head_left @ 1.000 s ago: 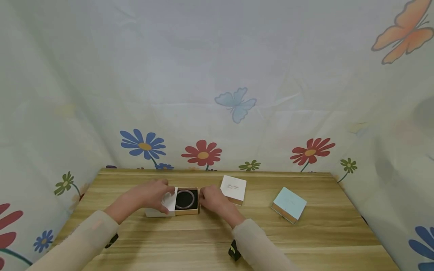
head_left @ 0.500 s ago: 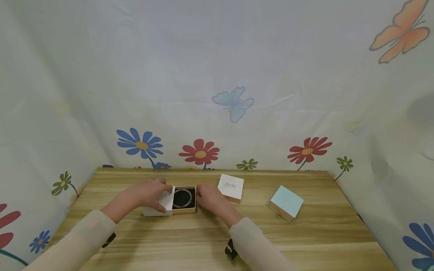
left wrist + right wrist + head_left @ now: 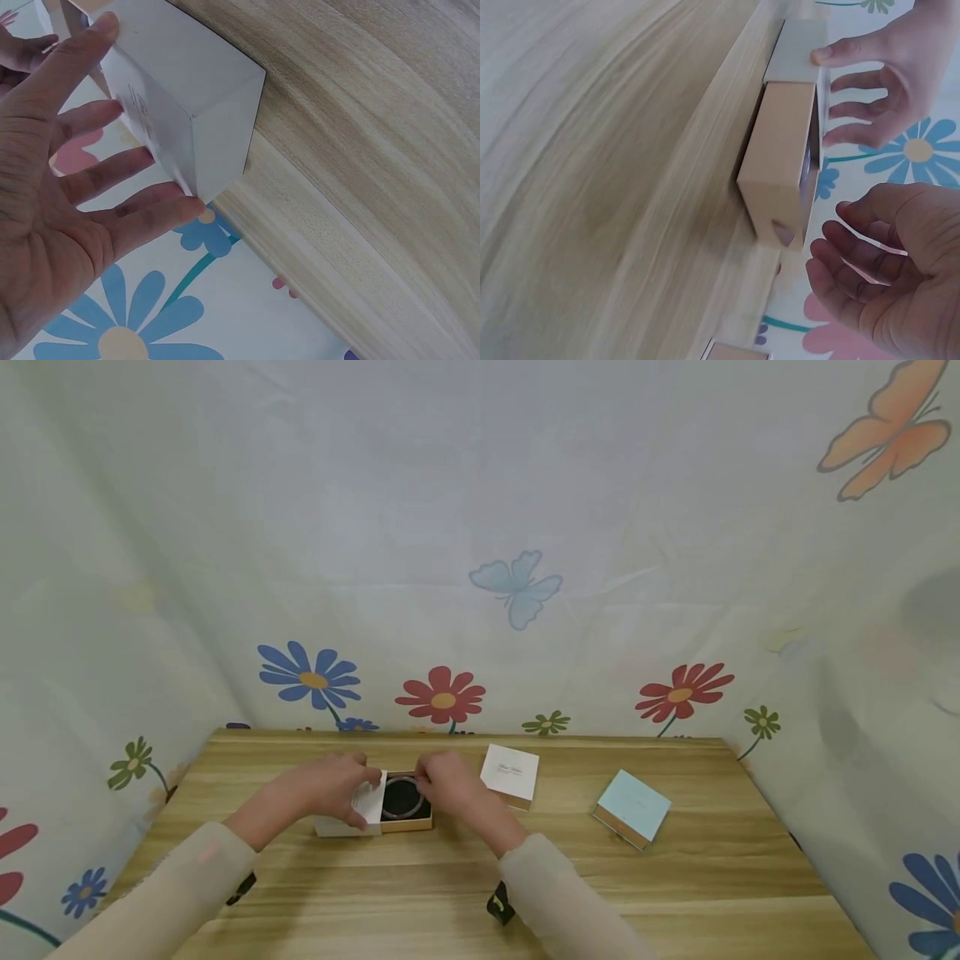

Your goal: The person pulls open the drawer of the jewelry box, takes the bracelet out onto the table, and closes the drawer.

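Observation:
My left hand (image 3: 326, 789) grips the white sleeve (image 3: 367, 806) of a small drawer box, thumb at the near side and fingers along the top. Out of the sleeve's right end sticks the tan drawer (image 3: 407, 827), lined in black, with a greyish bangle (image 3: 401, 817) inside. Over the drawer's right end hovers my right hand (image 3: 457, 789), its fingertips by the bangle in the head view. In the right wrist view the right hand (image 3: 885, 270) has loosely bent fingers with nothing between them, apart from the drawer (image 3: 776, 135), whose end has a notch.
A second white box (image 3: 510, 772) with fine lettering lies just behind the right hand. Farther right sits a pale blue box (image 3: 633, 808) with a tan side, turned at an angle. Flowered cloth (image 3: 585, 652) hangs behind the wooden table (image 3: 675, 893).
My right hand has moved from beside the drawer's right end up and left, over the drawer by the bangle. The left hand stays on the sleeve. The head view shifted slightly.

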Action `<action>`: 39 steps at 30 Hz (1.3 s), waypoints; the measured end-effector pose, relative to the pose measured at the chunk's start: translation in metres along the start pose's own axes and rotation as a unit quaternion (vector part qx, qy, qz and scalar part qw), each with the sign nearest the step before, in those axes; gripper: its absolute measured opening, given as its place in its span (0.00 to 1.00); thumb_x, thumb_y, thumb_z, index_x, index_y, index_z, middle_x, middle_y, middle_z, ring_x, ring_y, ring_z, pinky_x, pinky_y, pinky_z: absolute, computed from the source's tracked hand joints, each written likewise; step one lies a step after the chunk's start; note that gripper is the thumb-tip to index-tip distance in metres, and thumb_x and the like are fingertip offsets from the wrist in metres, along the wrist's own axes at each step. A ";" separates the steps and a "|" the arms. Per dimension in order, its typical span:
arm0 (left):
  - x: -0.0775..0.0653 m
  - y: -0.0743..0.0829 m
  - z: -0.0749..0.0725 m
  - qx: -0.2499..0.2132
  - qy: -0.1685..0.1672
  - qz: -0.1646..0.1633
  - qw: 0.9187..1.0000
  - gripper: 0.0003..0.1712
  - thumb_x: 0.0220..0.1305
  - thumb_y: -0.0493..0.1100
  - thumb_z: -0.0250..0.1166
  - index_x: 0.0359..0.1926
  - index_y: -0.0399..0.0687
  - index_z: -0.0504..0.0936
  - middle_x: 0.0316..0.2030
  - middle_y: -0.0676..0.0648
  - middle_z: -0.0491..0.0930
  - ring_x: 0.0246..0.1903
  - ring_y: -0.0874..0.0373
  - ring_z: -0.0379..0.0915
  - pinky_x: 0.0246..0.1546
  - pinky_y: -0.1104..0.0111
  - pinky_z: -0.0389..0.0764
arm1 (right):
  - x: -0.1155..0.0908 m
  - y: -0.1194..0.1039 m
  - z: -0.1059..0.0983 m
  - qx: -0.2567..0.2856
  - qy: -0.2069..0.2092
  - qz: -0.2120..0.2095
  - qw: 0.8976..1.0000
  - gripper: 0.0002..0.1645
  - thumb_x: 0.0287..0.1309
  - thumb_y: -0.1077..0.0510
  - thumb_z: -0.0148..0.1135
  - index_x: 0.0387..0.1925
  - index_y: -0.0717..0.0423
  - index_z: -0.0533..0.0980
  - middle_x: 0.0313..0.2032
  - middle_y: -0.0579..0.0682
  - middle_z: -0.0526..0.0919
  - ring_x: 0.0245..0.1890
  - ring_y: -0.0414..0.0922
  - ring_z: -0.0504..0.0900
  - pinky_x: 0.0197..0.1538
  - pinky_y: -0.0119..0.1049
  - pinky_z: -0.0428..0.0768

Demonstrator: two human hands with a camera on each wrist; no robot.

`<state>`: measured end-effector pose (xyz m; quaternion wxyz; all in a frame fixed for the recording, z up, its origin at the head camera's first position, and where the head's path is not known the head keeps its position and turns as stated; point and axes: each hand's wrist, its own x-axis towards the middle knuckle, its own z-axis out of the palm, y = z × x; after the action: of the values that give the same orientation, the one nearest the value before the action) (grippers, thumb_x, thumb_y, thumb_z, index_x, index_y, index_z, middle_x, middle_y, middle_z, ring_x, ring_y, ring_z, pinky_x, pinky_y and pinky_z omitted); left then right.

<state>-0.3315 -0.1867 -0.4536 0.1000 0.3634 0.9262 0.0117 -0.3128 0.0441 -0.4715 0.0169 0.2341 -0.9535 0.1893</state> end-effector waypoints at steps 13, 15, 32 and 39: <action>0.000 -0.001 0.002 -0.005 0.002 0.004 1.000 0.37 0.44 0.60 0.83 0.52 0.49 0.83 0.39 0.48 0.77 0.32 0.56 0.71 0.35 0.60 0.78 | 0.006 -0.020 0.006 -0.017 -0.035 -0.043 0.998 0.04 0.70 0.57 0.63 0.38 0.51 0.82 0.30 0.43 0.80 0.26 0.36 0.72 0.32 0.25 0.72; 0.000 -0.002 0.002 -0.004 0.002 0.005 1.000 0.37 0.44 0.61 0.83 0.52 0.49 0.83 0.39 0.48 0.76 0.32 0.56 0.71 0.34 0.60 0.78 | 0.006 -0.022 0.009 -0.019 -0.032 -0.052 0.998 0.04 0.69 0.57 0.63 0.38 0.52 0.82 0.31 0.44 0.79 0.27 0.37 0.72 0.32 0.25 0.72; 0.001 -0.002 0.002 -0.004 0.005 0.014 1.000 0.36 0.44 0.62 0.82 0.50 0.51 0.83 0.38 0.49 0.76 0.32 0.56 0.71 0.35 0.60 0.79 | 0.007 -0.035 0.023 -0.021 -0.050 -0.035 0.998 0.14 0.65 0.54 0.69 0.48 0.55 0.81 0.40 0.48 0.80 0.34 0.39 0.75 0.39 0.27 0.76; 0.001 0.000 0.001 -0.008 -0.001 0.003 1.000 0.36 0.43 0.60 0.84 0.50 0.50 0.83 0.39 0.48 0.76 0.33 0.55 0.72 0.37 0.58 0.80 | 0.006 -0.037 0.021 -0.043 -0.056 -0.020 0.997 0.19 0.62 0.48 0.72 0.49 0.54 0.81 0.41 0.48 0.79 0.37 0.40 0.77 0.44 0.30 0.78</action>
<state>-0.3320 -0.1866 -0.4548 0.1032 0.3655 0.9249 0.0190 -0.2999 0.0038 -0.4774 -0.0226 0.2627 -0.9553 0.1339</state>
